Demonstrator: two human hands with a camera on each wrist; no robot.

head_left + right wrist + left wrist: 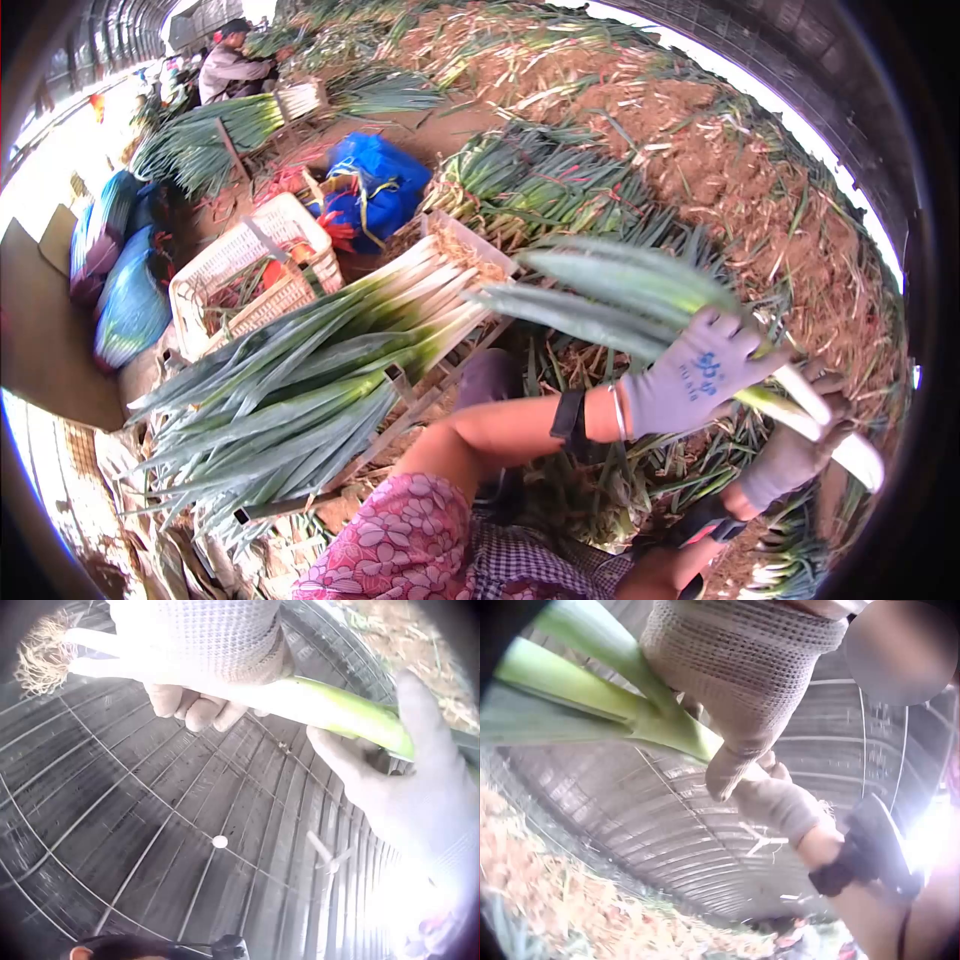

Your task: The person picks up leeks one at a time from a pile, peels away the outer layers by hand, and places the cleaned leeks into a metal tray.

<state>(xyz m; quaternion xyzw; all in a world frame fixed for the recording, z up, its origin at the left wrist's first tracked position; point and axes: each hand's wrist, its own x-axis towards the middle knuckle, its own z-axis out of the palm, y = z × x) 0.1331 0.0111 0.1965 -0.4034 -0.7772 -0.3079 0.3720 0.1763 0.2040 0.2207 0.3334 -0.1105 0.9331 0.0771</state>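
My gloved left hand grips the leeks where the green leaves meet the pale stalks. Its knitted glove fills the top of the left wrist view. My gloved right hand holds the white stalks lower down. In the right wrist view that hand has its fingers curled round the white part, and brown roots stick out past it. The leaves point left and look blurred in the head view. A pile of trimmed-looking leeks lies on a metal rack to the left of my hands.
A pale plastic crate and a blue bag stand beyond the leek pile. Colourful sacks lie at the left. More leeks cover the ground ahead, beside brown soil and litter. A person sits far back.
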